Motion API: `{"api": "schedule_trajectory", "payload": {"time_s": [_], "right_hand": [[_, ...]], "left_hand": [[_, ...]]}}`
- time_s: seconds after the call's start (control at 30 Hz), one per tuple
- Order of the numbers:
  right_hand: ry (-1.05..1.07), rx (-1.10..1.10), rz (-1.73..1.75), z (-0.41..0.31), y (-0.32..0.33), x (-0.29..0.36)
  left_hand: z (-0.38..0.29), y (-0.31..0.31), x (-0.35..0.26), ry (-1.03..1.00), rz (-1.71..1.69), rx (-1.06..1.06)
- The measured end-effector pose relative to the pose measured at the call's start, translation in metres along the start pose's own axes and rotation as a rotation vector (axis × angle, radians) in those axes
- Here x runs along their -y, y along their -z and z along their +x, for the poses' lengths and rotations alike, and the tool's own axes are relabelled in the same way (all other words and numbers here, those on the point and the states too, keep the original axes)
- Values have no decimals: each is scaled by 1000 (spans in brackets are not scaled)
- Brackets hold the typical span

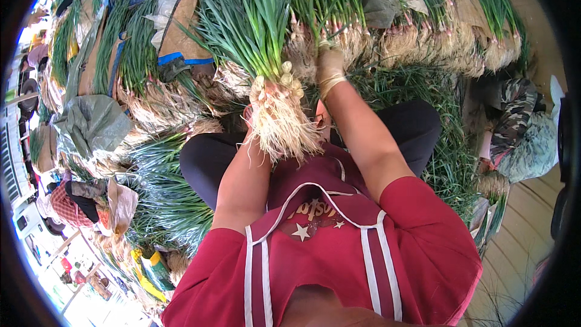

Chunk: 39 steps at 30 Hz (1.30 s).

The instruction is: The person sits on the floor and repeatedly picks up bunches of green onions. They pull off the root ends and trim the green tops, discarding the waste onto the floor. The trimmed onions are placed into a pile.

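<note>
A large bunch of spring onions or green garlic (pixel 272 54) stands before me, leaves pointing away and pale roots hanging toward my lap. Several whitish bulbs (pixel 287 74) show at its base. My left hand (pixel 247 112) is mostly hidden behind the roots and appears to hold this bunch from beneath. My right hand (pixel 330 61), in a thin pale glove, reaches to the root ends of the bunches (pixel 356 38) lined up beyond. Its fingers are partly hidden, so whether they grip anything cannot be told.
Loose green leaves (pixel 447 145) lie beside my right knee. More bunches (pixel 168 177) are heaped at left, near a grey-green plastic sheet (pixel 93 122). Brown sacking (pixel 184 32) separates rows. Another person in camouflage (pixel 515 118) is at right; someone in checks (pixel 72 204) is at left.
</note>
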State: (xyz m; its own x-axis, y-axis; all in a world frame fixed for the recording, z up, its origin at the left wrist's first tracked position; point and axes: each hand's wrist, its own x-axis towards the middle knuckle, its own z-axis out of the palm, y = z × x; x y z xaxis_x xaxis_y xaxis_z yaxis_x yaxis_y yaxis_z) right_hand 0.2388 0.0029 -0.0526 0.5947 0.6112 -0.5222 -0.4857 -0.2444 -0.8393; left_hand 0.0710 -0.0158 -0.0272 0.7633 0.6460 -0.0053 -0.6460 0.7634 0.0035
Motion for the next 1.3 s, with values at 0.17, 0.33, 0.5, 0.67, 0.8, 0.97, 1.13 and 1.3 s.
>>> {"api": "schedule_trajectory", "payload": {"time_s": [0.17, 0.33, 0.5, 0.67, 0.8, 0.97, 1.13, 1.3], "right_hand": [[-131, 364, -162, 31, 42, 17], [192, 527, -1406, 32, 112, 147], [-163, 518, -2688, 56, 234, 200], [723, 556, -1577, -4, 138, 158], [375, 1278, -559, -49, 69, 75], [263, 1277, -170, -155, 30, 126], [203, 979, 139, -184, 67, 193], [890, 546, -1881, -203, 96, 231]], "left_hand": [[-2, -8, -5, -25, 51, -82], [-5, -43, -1, -49, 190, -198], [-3, -18, -13, -90, 65, -214], [2, -47, -7, -171, 34, -226], [15, -96, -14, -140, 15, -13], [10, -199, -39, -329, 192, 120], [-14, -289, -94, -448, 284, 152], [-67, -394, -40, -691, 300, -165]]}}
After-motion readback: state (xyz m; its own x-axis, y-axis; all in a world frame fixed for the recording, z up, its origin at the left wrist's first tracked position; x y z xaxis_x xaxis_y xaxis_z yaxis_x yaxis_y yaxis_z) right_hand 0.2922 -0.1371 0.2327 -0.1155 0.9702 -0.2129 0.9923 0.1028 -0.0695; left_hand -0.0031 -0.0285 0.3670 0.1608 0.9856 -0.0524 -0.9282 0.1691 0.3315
